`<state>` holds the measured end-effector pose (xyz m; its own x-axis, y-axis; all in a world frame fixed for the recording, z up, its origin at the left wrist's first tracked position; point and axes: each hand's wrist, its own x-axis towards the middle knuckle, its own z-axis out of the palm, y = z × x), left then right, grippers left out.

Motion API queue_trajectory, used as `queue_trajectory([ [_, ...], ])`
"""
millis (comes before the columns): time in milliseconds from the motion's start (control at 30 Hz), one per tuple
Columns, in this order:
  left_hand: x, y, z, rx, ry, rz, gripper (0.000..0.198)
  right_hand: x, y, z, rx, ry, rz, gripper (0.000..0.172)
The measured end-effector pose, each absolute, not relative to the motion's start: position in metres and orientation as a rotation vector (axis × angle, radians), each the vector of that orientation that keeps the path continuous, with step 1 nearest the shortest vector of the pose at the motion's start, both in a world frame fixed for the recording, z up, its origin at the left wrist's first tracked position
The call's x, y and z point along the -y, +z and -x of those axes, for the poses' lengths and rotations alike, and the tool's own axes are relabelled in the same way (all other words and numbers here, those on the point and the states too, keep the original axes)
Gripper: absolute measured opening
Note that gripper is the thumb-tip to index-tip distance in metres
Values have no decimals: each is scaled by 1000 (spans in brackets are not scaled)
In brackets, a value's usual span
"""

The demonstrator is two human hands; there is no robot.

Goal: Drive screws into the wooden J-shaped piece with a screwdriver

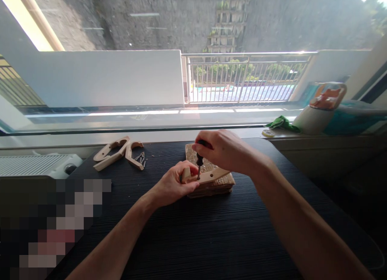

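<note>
My right hand (pixel 222 149) is wrapped round the handle of a screwdriver (pixel 198 162) that stands upright, its tip on a pale wooden piece (pixel 208 176). That piece lies on a chipboard block (pixel 211 187) on the dark table (pixel 193 239). My left hand (pixel 173 185) is closed on the left end of the wooden piece and holds it down.
More shaped wooden pieces (pixel 116 153) and several loose screws (pixel 141 158) lie at the table's far left. A radiator (pixel 36 165) stands to the left. On the window sill at right are a green cloth (pixel 282 122), a white roll (pixel 314 118) and a small round tape (pixel 268 132).
</note>
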<state>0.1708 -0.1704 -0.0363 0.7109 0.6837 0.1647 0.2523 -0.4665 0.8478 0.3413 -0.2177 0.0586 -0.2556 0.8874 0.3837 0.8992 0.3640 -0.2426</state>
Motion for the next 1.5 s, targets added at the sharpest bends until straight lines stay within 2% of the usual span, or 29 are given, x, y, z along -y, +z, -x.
queue_trajectory([
  [200, 170, -39, -170, -716, 622, -1971, 19, 225, 62, -339, 2297, 168, 1429, 21],
  [333, 172, -36, -170, -779, 578, -1973, 24, 221, 61, -343, 2268, 100, 1436, 19],
  [567, 172, -33, -170, -822, 561, -1973, 30, 217, 60, -350, 2206, 28, 1588, 29],
  [733, 173, -33, -171, -807, 564, -1946, 33, 226, 66, -347, 2289, 164, 1454, 23],
  [1133, 173, -33, -171, -804, 584, -1984, 28, 219, 62, -347, 2202, -56, 1556, 28],
  [1367, 174, -34, -172, -843, 564, -1947, 31, 228, 68, -344, 2307, 128, 1426, 23],
  [1500, 173, -35, -171, -834, 574, -1962, 31, 225, 66, -342, 2266, 61, 1450, 26],
])
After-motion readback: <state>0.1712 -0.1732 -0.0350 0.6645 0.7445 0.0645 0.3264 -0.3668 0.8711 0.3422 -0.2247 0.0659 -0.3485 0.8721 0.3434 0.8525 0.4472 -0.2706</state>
